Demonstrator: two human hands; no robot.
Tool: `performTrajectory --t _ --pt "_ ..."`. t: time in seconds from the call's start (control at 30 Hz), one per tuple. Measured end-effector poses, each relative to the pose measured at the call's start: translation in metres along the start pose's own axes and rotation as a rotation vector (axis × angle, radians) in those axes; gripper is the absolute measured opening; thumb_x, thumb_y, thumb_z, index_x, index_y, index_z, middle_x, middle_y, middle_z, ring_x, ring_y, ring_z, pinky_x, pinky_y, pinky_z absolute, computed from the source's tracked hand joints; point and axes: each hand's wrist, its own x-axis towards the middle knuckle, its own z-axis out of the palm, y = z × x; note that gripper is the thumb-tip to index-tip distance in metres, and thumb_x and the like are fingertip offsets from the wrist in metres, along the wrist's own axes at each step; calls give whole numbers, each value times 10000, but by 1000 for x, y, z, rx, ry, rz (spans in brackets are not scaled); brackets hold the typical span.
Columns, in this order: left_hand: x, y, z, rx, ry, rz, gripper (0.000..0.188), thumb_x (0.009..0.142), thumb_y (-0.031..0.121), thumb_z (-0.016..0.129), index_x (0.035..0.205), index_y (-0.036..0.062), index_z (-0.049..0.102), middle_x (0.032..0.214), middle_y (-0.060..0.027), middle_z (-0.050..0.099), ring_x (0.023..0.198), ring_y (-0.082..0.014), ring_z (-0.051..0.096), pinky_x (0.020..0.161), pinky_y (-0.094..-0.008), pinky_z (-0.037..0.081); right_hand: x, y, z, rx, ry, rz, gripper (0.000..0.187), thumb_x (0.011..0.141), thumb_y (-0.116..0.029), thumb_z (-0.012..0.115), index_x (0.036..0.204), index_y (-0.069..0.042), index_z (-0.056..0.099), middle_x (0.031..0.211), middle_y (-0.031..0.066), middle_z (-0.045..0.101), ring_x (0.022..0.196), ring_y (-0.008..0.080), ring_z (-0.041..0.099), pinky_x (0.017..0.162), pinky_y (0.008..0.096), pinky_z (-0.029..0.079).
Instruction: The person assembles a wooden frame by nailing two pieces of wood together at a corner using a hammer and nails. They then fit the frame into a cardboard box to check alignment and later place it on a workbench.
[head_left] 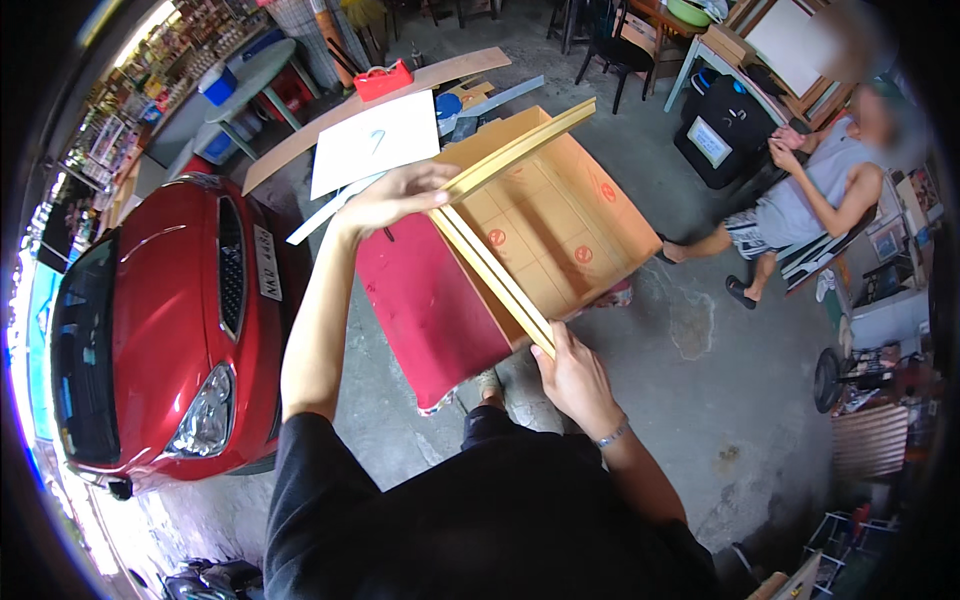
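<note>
I hold two gold frame moulding strips that meet at a corner in an L shape. My left hand is closed around that corner, where one strip runs up to the right and the other strip runs down toward me. At the lower end of the second strip, my right hand grips it with thumb and fingers. Whether the strips are fastened together is hidden by my left hand. Beneath them lies an open cardboard box, beside a dark red cloth that covers a low surface.
A red car stands close on my left. Beyond my hands lie a white board, a long brown strip and a red case. To the right, a person sits near a black bag.
</note>
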Motion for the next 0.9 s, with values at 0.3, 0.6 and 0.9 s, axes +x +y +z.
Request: performTrajectory --t 0.3,0.6,0.9 --pt "167 -119 -40 702 234 32 441 912 386 724 1196 56 650 1175 -199 663 1109 -396 666 935 -494 544 142 -15 89 -225 -165 166 292 1007 -200 581 1206 -9 484 956 247 685 829 435 699 741 534 562" --pt "200 -168 -47 645 193 101 398 943 344 694 1217 59 646 1150 -175 643 1108 -395 646 956 -477 522 184 -3 112 -90 -222 192 453 1030 -261 564 1337 53 459 1167 305 628 1008 469 664 830 532 551" --pt "210 -190 -51 638 175 110 390 939 295 710 1242 57 654 1258 -143 661 1111 -367 665 977 -433 530 194 23 119 209 -244 166 574 1071 -391 536 1372 91 448 1257 356 603 1172 514 601 967 532 508"
